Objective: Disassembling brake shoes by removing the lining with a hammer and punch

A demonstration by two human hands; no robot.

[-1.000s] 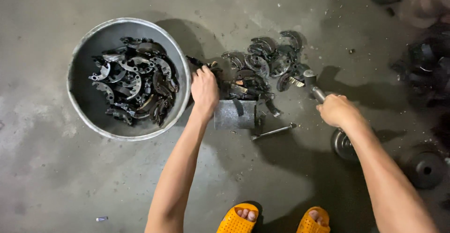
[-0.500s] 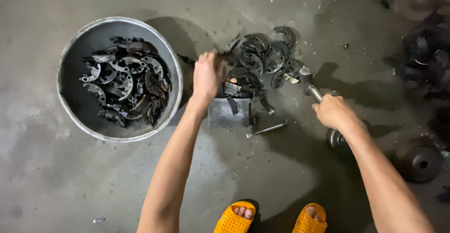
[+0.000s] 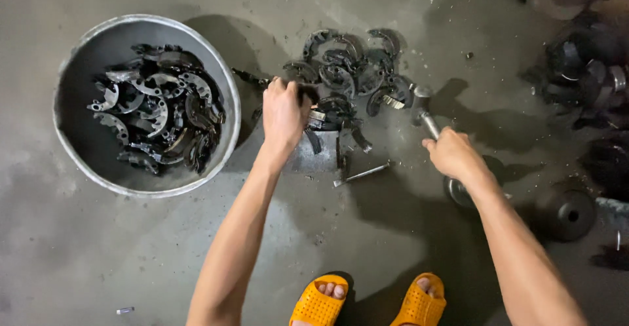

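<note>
My left hand (image 3: 284, 113) is closed on a dark curved metal piece (image 3: 306, 94) at the near edge of a heap of similar crescent-shaped metal parts (image 3: 354, 70) on the concrete floor. A small metal block (image 3: 316, 157) lies just below that hand. My right hand (image 3: 453, 153) grips the handle of a metal hammer (image 3: 422, 108), whose head rests beside the heap's right side. A thin metal rod (image 3: 362, 174) lies on the floor between the two hands.
A round grey metal basin (image 3: 78, 162) holding several curved parts stands at the left. Dark round metal parts (image 3: 563, 211) and more dark pieces (image 3: 583, 70) sit at the right. My feet in orange sandals (image 3: 367, 300) are at the bottom. A small bolt (image 3: 124, 311) lies lower left.
My left hand has shifted right from near the basin's rim onto the heap and closed on a curved piece. The right hand holds the hammer much as before.
</note>
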